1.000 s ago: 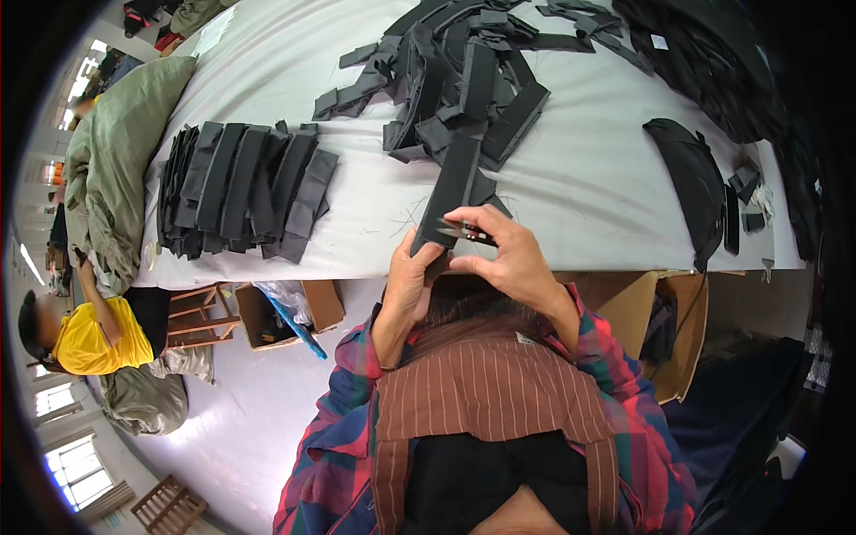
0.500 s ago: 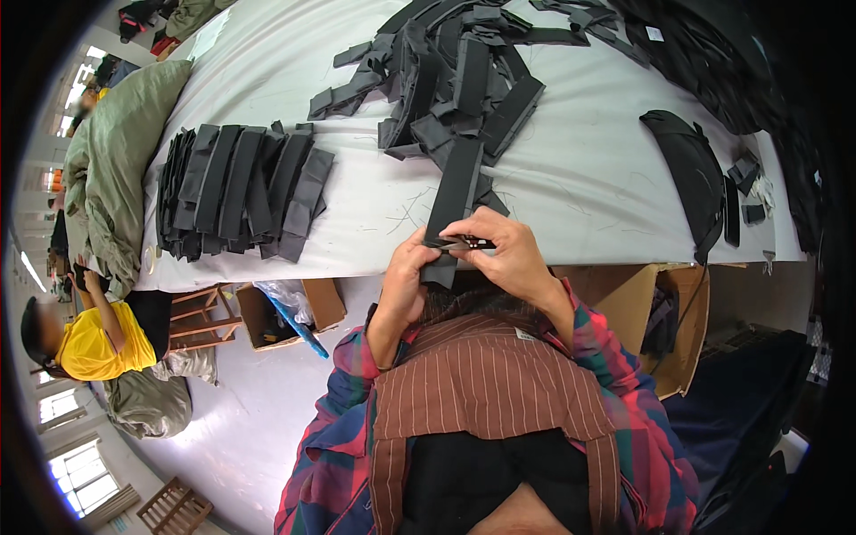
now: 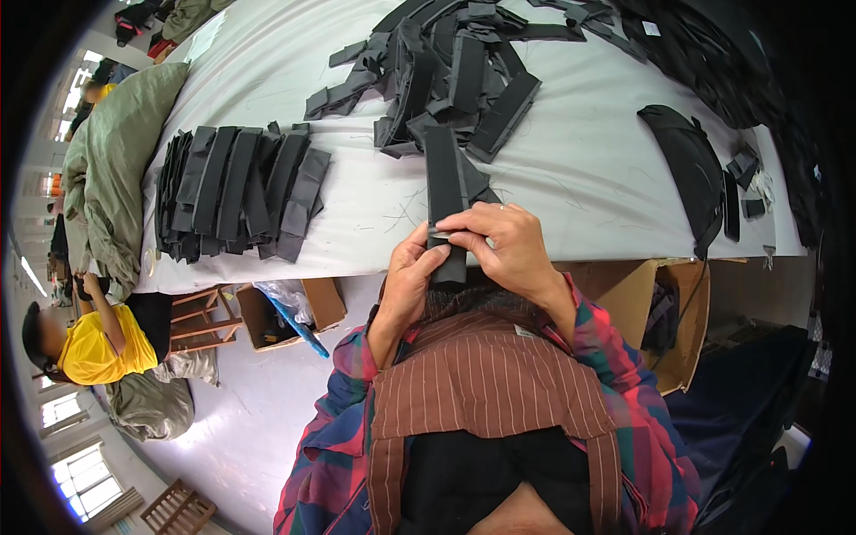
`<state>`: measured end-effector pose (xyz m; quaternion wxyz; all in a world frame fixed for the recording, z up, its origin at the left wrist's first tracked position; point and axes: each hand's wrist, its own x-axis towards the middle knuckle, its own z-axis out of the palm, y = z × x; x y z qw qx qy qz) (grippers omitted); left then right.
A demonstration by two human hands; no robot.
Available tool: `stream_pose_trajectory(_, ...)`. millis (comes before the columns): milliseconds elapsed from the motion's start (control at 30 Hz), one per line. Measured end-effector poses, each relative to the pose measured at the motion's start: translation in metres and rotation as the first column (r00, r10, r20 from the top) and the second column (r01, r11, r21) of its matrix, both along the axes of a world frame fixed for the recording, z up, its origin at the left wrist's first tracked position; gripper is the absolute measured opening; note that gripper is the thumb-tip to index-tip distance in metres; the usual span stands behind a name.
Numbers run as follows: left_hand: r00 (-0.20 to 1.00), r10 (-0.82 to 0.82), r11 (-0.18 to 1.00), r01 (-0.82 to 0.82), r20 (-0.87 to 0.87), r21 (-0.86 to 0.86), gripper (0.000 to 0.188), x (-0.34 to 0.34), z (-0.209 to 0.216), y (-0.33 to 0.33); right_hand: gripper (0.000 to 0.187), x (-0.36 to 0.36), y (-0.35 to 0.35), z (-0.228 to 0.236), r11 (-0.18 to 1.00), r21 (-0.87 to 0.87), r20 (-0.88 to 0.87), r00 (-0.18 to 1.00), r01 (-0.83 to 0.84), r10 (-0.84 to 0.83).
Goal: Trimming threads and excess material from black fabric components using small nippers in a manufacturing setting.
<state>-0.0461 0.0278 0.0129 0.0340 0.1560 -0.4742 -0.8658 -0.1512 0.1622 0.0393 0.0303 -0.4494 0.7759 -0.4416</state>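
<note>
My left hand (image 3: 412,278) is closed on a black fabric strip (image 3: 441,174) at the table's near edge, thumb on top. The strip's far end reaches toward the heap, and its lower end hangs over the edge in front of my apron. My right hand (image 3: 501,242) is bent over the same strip from the right, its fingertips close to my left thumb. A narrow metallic glint of the thread snips (image 3: 440,234) shows under the right fingers; the rest of the tool is hidden by that hand.
A tangled heap of black strips (image 3: 464,71) lies ahead, and a row of stacked strips (image 3: 236,192) to the left. At right are a curved black fabric piece (image 3: 682,169) and a cardboard box (image 3: 687,357) below. A person in yellow (image 3: 107,343) is at far left.
The snips have turned, and their dark handle no longer shows beyond my right fingers. The right fingers have moved over the strip, which now lies straighter toward the heap.
</note>
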Motion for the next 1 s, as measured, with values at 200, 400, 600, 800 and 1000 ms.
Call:
stream_pose_trajectory(200,0.997,-0.051,0.983,0.04,0.057,0.182,0.035,0.001,-0.005,-0.006,0.025,-0.006,0.012,-0.003,0.999,-0.052,0.221,0.975,-0.006,0.018)
stream_pose_trajectory(400,0.999,-0.042,0.936,0.05,-0.029,0.35,0.044,0.002,-0.022,-0.009,0.031,0.009,0.016,-0.01,0.993,-0.03,0.078,0.99,-0.114,0.116)
stream_pose_trajectory(600,0.991,-0.13,0.983,0.125,0.031,0.132,0.02,-0.01,-0.021,-0.014,0.02,0.011,0.014,-0.007,0.988,-0.151,0.228,0.972,-0.027,0.061)
stream_pose_trajectory(800,0.995,-0.048,0.993,0.039,0.084,0.113,0.018,-0.011,-0.012,-0.005,0.011,0.002,0.007,-0.022,0.984,-0.099,0.597,0.8,0.148,-0.06)
stream_pose_trajectory(1000,0.991,-0.046,0.988,0.027,0.126,0.151,0.022,-0.012,-0.004,-0.005,0.015,0.001,0.003,-0.018,0.977,-0.16,0.698,0.716,0.143,0.009)
